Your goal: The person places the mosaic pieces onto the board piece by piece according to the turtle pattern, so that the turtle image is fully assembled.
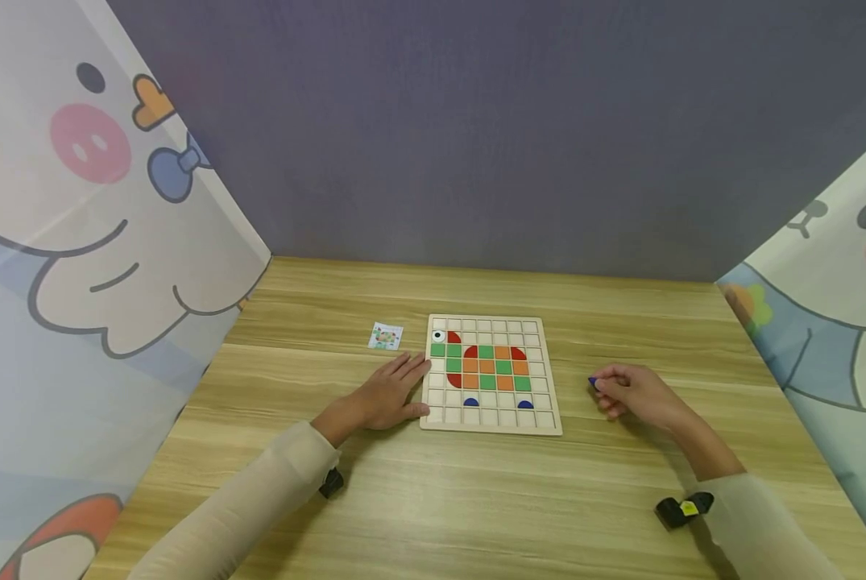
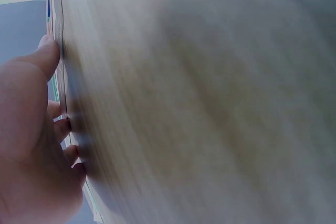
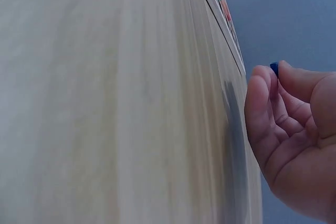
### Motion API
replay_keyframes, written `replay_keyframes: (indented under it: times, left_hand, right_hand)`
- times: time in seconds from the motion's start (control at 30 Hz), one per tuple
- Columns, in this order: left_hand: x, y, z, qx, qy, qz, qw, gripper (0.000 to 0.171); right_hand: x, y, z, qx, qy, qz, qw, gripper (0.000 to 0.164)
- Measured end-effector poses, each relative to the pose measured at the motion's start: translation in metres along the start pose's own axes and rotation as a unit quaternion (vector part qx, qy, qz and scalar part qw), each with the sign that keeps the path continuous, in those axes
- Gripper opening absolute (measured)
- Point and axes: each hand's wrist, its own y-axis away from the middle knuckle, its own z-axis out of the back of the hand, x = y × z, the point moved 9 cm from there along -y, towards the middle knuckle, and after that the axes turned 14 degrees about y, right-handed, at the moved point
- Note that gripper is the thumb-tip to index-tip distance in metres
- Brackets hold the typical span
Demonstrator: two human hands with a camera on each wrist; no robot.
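Observation:
A square wooden grid board (image 1: 443, 415) lies on the table, with green, orange and red tiles set in its cells as an animal-like figure. A white round eye piece (image 1: 438, 336) sits near the top left, and two blue half-round pieces (image 1: 470, 402) lie in a lower row. The left hand (image 1: 389, 393) rests at the board's left edge, thumb and fingertips against the frame. To the right of the board, the right hand (image 1: 639, 393) pinches a small blue piece (image 3: 274, 68) between thumb and index finger, above the tabletop.
A small picture card (image 1: 385, 336) lies left of the board's upper corner. The wooden table (image 1: 476, 499) meets a dark grey partition (image 1: 476, 145) behind, and cartoon-printed panels (image 1: 208, 242) stand on both sides. Black wrist cameras (image 1: 682, 511) are strapped to the forearms.

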Motion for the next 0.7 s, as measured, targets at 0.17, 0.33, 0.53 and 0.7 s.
replay_keyframes:
  times: [0.17,0.33,0.53,0.7]
  left_hand:
    - [0.0,0.0,0.0,-0.005,0.001,-0.002,1.0,0.08]
    - [0.0,0.0,0.0,-0.006,0.002,-0.003,1.0,0.079]
    - [-0.001,0.0,0.0,-0.004,0.001,-0.004,1.0,0.079]
    - [-0.001,0.0,0.0,-0.007,-0.002,-0.005,1.0,0.079]
  right_hand:
    - [0.01,-0.011,-0.003,-0.004,0.004,0.001,1.0,0.037]
    - [0.023,-0.024,-0.006,-0.012,0.026,0.012,1.0,0.032]
    - [0.033,-0.042,-0.014,-0.014,0.04,0.027,0.999,0.027]
    - [0.039,-0.056,-0.022,-0.004,0.046,0.022,0.999,0.022]
